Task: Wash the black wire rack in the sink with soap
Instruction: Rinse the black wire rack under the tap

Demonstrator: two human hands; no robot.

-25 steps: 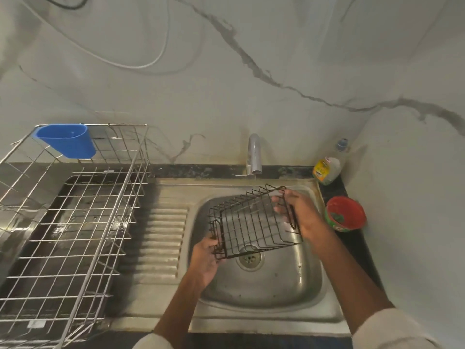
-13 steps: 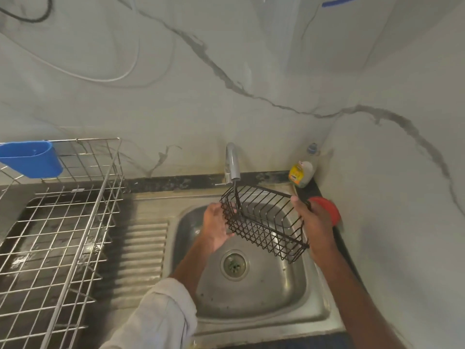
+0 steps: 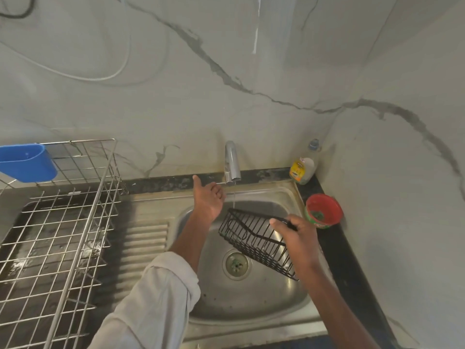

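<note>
holding the black wire rack [image 3: 254,241] over the sink [image 3: 251,301] while we work the tap [image 3: 232,163].

nearest us, our right hand [image 3: 294,235] grips the rack by its upper right end, fingers curled round the wire, so the rack hangs tilted above the drain [image 3: 236,264], clear of the basin floor. its long axis runs from the low near-right corner up and away to the far-left corner, which sits just beside the thin stream of water falling from the spout. farther back, our left hand [image 3: 208,197] is at the tap's lever, thumb up and fingers loosely curled; whether it truly grips the lever we cannot tell. the right hand alone carries the rack, so we judge wetting it needs only a small shift left and back. the soap bottle [image 3: 302,170] and red cup [image 3: 324,210] stand beyond on the right.
</note>
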